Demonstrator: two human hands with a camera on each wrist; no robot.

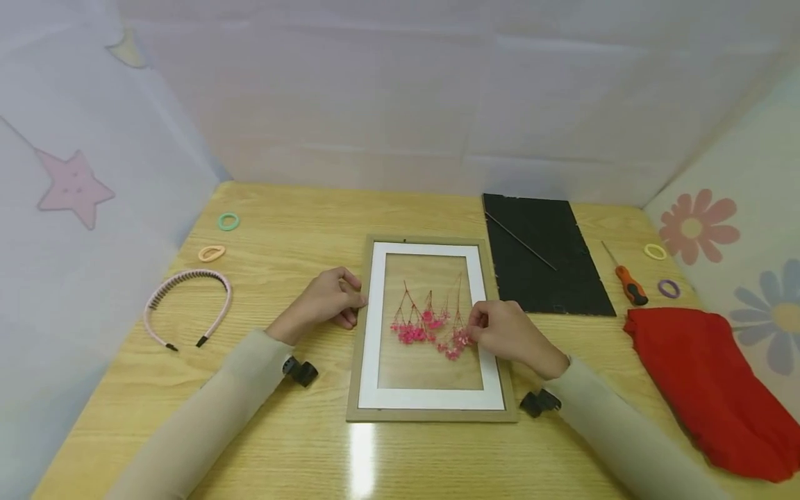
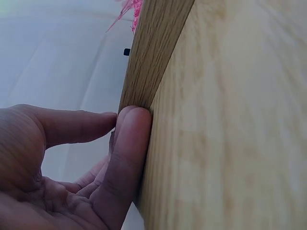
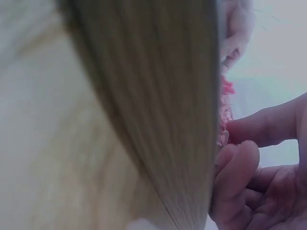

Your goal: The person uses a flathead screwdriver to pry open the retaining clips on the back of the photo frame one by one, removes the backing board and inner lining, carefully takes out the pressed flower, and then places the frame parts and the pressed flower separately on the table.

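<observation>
Head view: one pink sprig (image 1: 453, 349) touches right grip (image 1: 506, 329) from the left.

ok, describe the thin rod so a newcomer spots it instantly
In the middle of the table is a light-brown picture frame, with a black board beside its upper right. The thin rod lies slantwise on that board's left part. Unlike the orange-and-black screwdriver further right, it shows no handle.

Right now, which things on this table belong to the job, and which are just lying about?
For the job:
frame, left hand at its edge
white border
pink flowers, pinched by the right hand
black board, probably the frame's back

Lying about, it seems:
headband
hair ties
red cloth
screwdriver
rod
</observation>
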